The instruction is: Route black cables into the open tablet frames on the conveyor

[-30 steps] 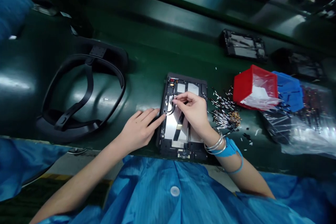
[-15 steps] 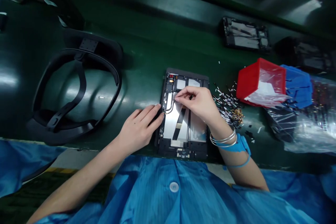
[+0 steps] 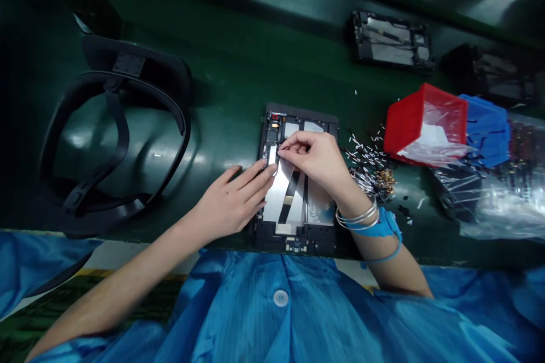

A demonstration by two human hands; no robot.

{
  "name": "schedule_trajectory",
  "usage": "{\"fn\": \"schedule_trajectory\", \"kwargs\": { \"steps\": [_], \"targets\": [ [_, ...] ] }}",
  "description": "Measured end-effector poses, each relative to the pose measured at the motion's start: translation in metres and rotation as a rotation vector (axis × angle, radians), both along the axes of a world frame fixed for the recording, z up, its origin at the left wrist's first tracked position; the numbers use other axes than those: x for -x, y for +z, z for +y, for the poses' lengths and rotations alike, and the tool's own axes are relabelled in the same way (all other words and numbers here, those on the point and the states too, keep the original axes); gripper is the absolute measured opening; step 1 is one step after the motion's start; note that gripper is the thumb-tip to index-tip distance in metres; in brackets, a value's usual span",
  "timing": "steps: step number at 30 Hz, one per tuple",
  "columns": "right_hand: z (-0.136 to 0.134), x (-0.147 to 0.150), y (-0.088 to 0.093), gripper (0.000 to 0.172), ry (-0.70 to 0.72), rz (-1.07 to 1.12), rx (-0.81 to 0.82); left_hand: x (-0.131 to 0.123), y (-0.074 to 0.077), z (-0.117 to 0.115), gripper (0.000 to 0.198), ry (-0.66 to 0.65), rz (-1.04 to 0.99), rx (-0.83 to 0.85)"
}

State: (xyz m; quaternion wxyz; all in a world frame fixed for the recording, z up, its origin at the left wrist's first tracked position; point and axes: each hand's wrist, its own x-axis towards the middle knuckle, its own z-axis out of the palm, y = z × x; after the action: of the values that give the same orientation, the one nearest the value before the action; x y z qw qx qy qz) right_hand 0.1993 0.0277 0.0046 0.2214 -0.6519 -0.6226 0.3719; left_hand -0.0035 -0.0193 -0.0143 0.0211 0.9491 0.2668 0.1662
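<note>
An opened tablet [image 3: 293,233] lies on the green bench with its silver battery, black ribbon strip and circuit board showing. My right hand [image 3: 317,159] is over its upper half, thumb and forefinger pinched on a thin black cable [image 3: 278,161] close to the board; most of the cable is hidden by fingers. Across the tablet's left edge rests my left hand [image 3: 234,198], fingers stretched out and slightly spread, their tips at the board just below the pinch. It appears to press there and grips nothing.
Right of the tablet is a loose pile of short black-and-white cables [image 3: 366,164]. Beyond it stand a red bin [image 3: 404,127], a blue bin [image 3: 489,130] and clear plastic bags [image 3: 494,210]. A black headband device [image 3: 114,136] lies left. More opened tablets [image 3: 392,42] are at the back.
My left hand has slid right and up, its fingertips farther onto the board. My right hand's pinch has shifted slightly left, close to them. The view has tilted a little.
</note>
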Motion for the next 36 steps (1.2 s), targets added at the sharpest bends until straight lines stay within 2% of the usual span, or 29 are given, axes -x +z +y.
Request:
{"fn": "schedule_trajectory", "kwargs": {
  "steps": [4,9,17,19,22,24,26,28,30,32,34,36],
  "targets": [
    [0.001,0.001,0.002,0.004,0.015,-0.037,-0.007,0.003,0.001,0.006,0.037,-0.08,-0.022,0.097],
    [0.001,0.002,0.003,0.006,0.024,-0.06,-0.018,0.004,0.003,0.012,0.039,-0.115,-0.031,0.205],
    [0.001,0.003,-0.002,0.006,0.008,-0.074,-0.037,-0.005,-0.002,0.02,0.038,-0.129,-0.008,0.138],
    [0.0,0.001,0.004,0.01,-0.039,-0.09,-0.1,-0.009,-0.003,0.025,0.037,-0.111,-0.005,0.155],
    [-0.013,-0.011,0.023,0.013,-0.162,-0.131,-0.285,-0.013,-0.003,0.035,0.038,-0.09,-0.003,0.205],
    [-0.031,-0.025,0.034,0.013,-0.234,-0.179,-0.394,-0.013,-0.001,0.039,0.037,-0.084,-0.037,0.237],
    [-0.055,-0.041,0.038,0.015,-0.273,-0.281,-0.427,-0.01,0.002,0.036,0.036,-0.063,-0.114,0.269],
    [-0.08,-0.056,0.032,0.02,-0.266,-0.497,-0.36,-0.006,0.003,0.021,0.037,0.049,-0.238,0.3],
    [-0.102,-0.064,0.02,0.029,-0.225,-0.654,-0.245,-0.003,0.002,-0.003,0.039,0.273,-0.342,0.322],
    [-0.116,-0.065,0.009,0.033,-0.15,-0.614,-0.098,-0.001,-0.002,-0.031,0.037,0.474,-0.372,0.381],
    [-0.12,-0.06,0.004,0.035,-0.121,-0.481,0.004,-0.002,-0.004,-0.055,0.039,0.567,-0.401,0.517],
    [-0.114,-0.054,0.005,0.036,-0.13,-0.336,0.039,-0.004,-0.001,-0.068,0.047,0.636,-0.517,0.735]
  ]
}}
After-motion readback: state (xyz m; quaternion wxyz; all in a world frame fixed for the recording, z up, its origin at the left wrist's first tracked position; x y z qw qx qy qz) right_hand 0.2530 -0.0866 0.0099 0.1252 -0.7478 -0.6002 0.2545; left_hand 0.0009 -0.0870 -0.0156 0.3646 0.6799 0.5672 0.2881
